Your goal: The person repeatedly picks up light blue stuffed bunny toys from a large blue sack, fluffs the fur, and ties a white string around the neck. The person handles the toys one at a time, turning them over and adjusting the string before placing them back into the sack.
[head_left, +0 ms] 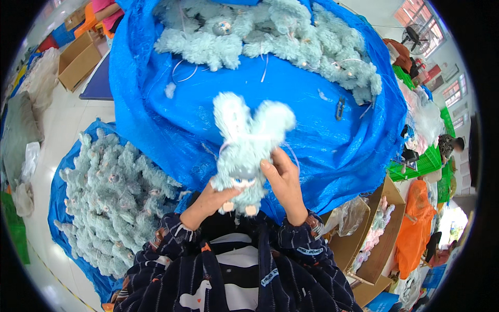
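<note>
A fluffy pale-blue plush doll (248, 151) with long rabbit ears is held upright in front of me, its small face and stubby feet toward my body. My left hand (210, 203) grips its lower left side, thumb across the front below the face. On the other side, my right hand (283, 179) holds the doll's right edge at head height, thumb and fingers closed on the fur. A thin pale ribbon (294, 156) loops out beside the right hand. Behind the doll spreads a blue tarp (182, 125).
A heap of similar plush dolls (275, 36) lies along the tarp's far side. Another pile (114, 203) fills a blue sheet at lower left. A small dark tool (340, 108) rests on the tarp. Cardboard boxes (382, 229) stand at right. A person in pink (106, 13) is at upper left.
</note>
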The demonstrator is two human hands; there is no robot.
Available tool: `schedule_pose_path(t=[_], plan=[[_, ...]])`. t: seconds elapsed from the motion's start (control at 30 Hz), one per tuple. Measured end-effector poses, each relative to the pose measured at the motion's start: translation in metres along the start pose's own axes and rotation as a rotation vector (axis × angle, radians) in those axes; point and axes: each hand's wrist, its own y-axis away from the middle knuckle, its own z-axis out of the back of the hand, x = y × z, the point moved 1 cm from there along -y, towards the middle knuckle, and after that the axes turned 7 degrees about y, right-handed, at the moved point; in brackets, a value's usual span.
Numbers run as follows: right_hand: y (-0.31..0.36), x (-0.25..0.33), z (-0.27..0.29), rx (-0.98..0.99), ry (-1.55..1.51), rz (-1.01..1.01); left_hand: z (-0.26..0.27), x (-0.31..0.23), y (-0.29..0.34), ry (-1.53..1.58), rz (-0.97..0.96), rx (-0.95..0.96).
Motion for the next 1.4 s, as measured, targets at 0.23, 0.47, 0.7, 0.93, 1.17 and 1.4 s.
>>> schedule_pose_path(t=[0.23, 0.47, 0.7, 0.93, 1.17, 1.4], plan=[[0.03, -0.006, -0.012, 0.096, 0.604, 0.363, 0.019, 0.0, -0.009, 0.263, 0.04, -0.123], [0.027, -0.01, -0.012, -0.002, 0.581, 0.248, 0.016, -0.001, -0.003, 0.287, 0.095, -0.066], [0.031, -0.012, -0.01, 0.002, 0.584, 0.284, 0.009, 0.003, -0.004, -0.136, 0.005, 0.045], [0.031, -0.031, -0.017, 0.065, -0.687, -0.519, 0.008, 0.011, 0.002, -0.308, -0.177, -0.117], [0.031, 0.006, -0.027, 0.25, 0.286, 0.138, 0.048, 0.007, 0.02, 0.136, -0.056, -0.331], [-0.001, 0.011, -0.075, 0.252, 0.523, 0.656, 0.058, -0.028, 0.054, -1.34, -0.564, -0.426]])
